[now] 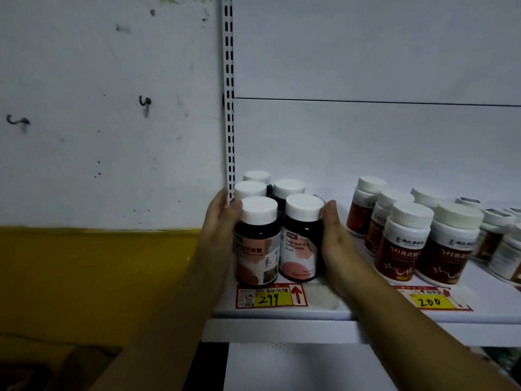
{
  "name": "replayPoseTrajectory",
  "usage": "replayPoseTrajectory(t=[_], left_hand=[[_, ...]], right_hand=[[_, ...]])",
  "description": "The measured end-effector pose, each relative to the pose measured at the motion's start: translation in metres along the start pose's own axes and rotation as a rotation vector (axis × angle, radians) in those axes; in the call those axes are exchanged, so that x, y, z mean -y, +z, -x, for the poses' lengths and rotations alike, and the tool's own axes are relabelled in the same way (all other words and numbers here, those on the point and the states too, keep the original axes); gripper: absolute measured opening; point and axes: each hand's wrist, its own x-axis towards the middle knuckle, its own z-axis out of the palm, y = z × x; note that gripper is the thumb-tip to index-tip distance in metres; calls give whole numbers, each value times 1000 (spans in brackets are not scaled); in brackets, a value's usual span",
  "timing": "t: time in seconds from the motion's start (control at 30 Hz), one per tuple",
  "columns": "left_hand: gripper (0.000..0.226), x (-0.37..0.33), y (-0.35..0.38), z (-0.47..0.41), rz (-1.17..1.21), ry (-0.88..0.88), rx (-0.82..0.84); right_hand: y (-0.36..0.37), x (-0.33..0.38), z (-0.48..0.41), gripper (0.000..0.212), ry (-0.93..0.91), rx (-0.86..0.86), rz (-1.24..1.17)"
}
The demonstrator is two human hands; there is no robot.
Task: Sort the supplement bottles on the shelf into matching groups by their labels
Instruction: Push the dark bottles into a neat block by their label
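Observation:
Several dark bottles with white caps and pink-and-white labels stand clustered at the left end of the white shelf (pixel 310 313). My left hand (pixel 218 221) presses against the front left dark bottle (pixel 258 244). My right hand (pixel 335 235) presses against the front right dark bottle (pixel 300 241). Both hands cup the cluster from its two sides. To the right stands a separate group of white bottles with red labels (pixel 400 244), apart from my hands.
A slotted shelf upright (pixel 229 94) rises just left of the dark bottles. Yellow price tags marked 299 (pixel 270 299) and 200 (pixel 430 301) lie on the shelf front. More bottles (pixel 504 249) run off to the far right. A white and yellow wall is on the left.

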Motion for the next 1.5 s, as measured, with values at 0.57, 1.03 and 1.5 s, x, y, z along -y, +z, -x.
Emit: replayPoseTrajectory(t=[0.57, 1.03, 1.5], left_hand=[[69, 13, 3, 13, -267, 204, 5], [47, 6, 2, -15, 151, -245, 38], [50, 12, -12, -28, 137, -275, 131]], right_hand=[[-5, -4, 3, 67, -123, -24, -33], [4, -6, -7, 70, 90, -8, -149], [5, -1, 3, 74, -20, -8, 30]])
